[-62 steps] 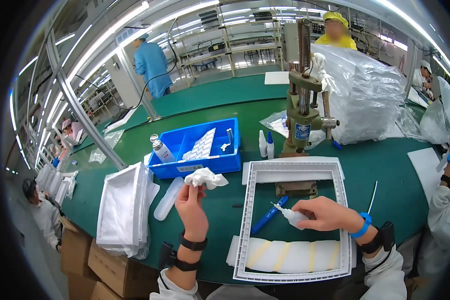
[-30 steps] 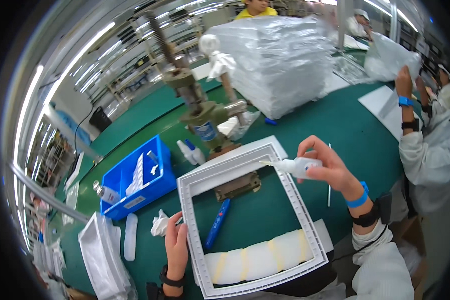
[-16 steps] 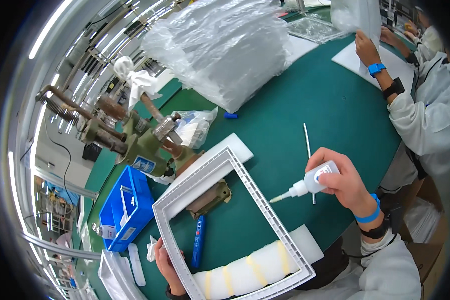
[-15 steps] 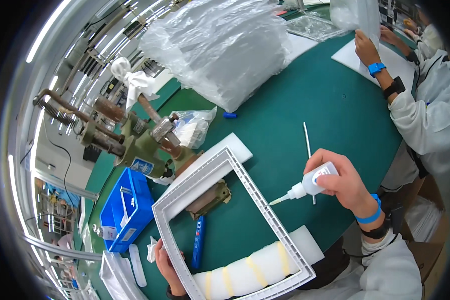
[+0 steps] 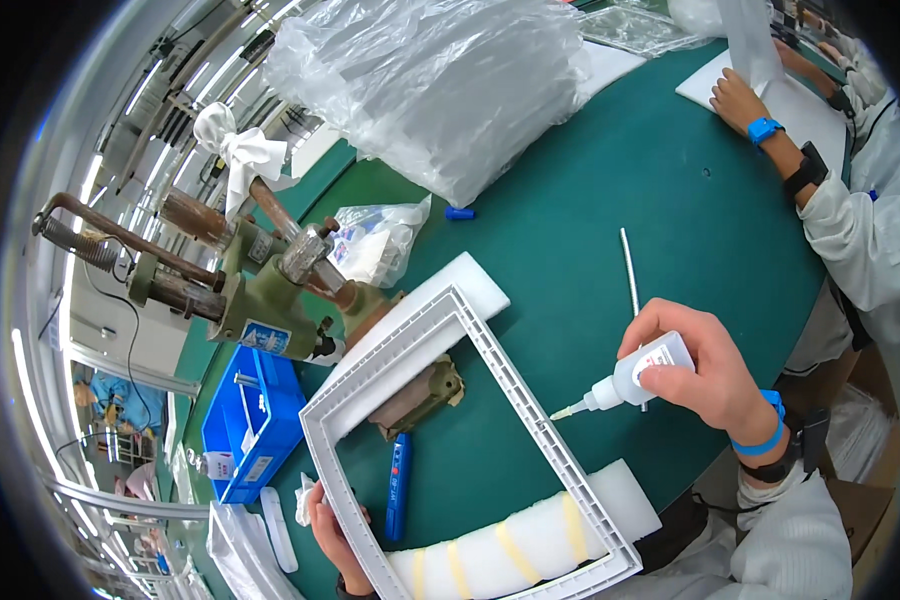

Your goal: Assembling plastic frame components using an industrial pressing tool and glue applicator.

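Glue bottle [image 5: 638, 376] beside white frame [image 5: 530, 400]

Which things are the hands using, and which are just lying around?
In use:
right hand holding the small glue bottle
left hand on the white plastic frame
foam block under the frame

Lying about:
blue pen
thin white rod
blue bin
bagged stack
green hand press
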{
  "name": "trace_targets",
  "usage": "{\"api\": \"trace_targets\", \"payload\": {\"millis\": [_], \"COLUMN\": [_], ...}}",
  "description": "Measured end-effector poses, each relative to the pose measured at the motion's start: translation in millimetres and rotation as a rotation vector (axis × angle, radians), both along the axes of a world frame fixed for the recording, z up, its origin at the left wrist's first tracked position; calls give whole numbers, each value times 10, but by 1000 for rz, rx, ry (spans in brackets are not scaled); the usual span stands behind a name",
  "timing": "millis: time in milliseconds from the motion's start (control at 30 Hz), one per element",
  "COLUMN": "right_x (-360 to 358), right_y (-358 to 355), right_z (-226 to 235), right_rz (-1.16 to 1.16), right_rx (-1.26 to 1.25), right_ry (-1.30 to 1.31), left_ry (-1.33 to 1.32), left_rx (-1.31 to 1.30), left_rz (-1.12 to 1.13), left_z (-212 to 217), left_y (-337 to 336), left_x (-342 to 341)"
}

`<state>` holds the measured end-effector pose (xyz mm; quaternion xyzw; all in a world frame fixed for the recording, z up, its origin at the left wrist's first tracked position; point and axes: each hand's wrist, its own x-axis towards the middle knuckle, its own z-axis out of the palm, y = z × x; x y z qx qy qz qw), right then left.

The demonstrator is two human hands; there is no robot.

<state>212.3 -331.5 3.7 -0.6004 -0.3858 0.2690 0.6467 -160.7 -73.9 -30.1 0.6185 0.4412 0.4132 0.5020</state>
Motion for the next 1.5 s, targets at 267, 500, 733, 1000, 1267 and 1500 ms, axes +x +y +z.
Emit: {"api": "trace_targets", "payload": {"millis": [267,500,733,1000,1267,1500], "right_x": [13,9,12,2,-34,-56], "right_y": [22,-5,41,44,49,84], "right_z": [51,171,241,262,293,434], "right_rz": [9,11,39,49,25,6], "right_rx": [2,-24,-32,-24,-19,-65], "right_ry": [-53,-94,-145,-167,-187,-313], "left_ry": [14,9,6,-3,7,7], "left_rx": [1,15,29,12,8,-1], "left_rz": [-8,-5,-6,-9,-41,-12], "left_z": [10,-44,-44,-57,-62,-72], "left_y": [-8,43,58,56,62,76], "left_x": [-1,-56,-75,-84,-106,-122]}}
